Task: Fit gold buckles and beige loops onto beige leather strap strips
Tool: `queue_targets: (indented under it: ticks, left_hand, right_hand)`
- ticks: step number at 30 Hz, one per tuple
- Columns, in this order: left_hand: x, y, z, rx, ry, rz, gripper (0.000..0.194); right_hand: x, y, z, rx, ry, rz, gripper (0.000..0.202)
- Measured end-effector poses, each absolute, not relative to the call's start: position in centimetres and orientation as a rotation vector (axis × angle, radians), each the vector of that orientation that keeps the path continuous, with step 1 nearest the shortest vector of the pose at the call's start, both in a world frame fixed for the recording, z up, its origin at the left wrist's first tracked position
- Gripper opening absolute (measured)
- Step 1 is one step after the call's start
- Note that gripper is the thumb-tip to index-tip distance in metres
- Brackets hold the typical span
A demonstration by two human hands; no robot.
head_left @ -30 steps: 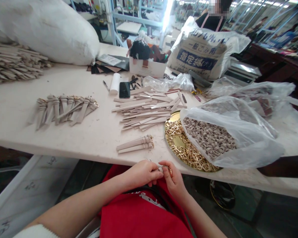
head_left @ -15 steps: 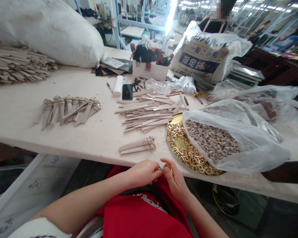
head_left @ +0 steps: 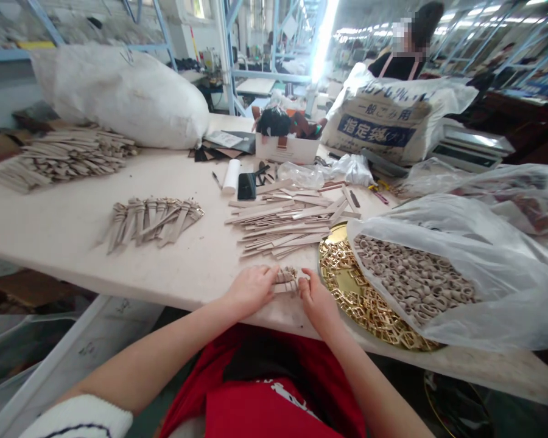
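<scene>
My left hand [head_left: 253, 292] is closed over the tails of a few beige straps [head_left: 283, 281] lying at the table's front edge. Small gold buckles [head_left: 294, 275] sit at their right ends. Beside these buckles is my right hand [head_left: 318, 304], its thumb and fingers curled together; whatever is between the fingertips is too small to make out. Beyond both hands spreads a pile of loose flat beige strips [head_left: 283, 222]. To the right, a gold tray [head_left: 339, 232] holds many gold buckles [head_left: 374, 316], and an open plastic bag [head_left: 488, 286] of small beige loops [head_left: 411, 280] overlaps it.
Buckled straps [head_left: 153, 219] lie in a row at left, with a heap of strips [head_left: 77, 155] behind. A phone [head_left: 246, 186], a white roll [head_left: 231, 176] and a white box [head_left: 287, 149] stand farther back. A large printed sack [head_left: 393, 121] stands before another person [head_left: 399, 64].
Both hands have moved forward from above my lap onto the table edge, bringing the held strap to the small bundle there. My view has tilted up and shifted left.
</scene>
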State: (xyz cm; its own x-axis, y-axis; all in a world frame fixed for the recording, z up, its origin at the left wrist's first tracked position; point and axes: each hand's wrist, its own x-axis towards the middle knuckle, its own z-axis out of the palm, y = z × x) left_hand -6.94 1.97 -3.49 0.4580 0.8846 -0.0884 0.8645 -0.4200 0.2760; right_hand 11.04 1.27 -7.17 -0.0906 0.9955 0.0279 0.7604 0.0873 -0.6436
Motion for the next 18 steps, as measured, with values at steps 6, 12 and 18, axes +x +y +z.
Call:
queue_targets:
  ticks: [6,12,18]
  left_hand:
    - [-6.2,1.3,-5.4,2.541,1.604,-0.066,0.034]
    - [-8.8,3.4,-5.0,2.544,1.592,-0.027,0.018]
    - [-21.8,7.2,-2.1,2.183,2.396,0.038,0.038]
  right_hand:
    - [10.8,0.9,-9.0,-1.732,-2.074,0.465,0.043]
    - [12.0,0.4,-11.0,-1.714,-1.982,0.481,0.052]
    - [12.9,0.8,-11.8,-1.754,-1.971,0.657,0.050]
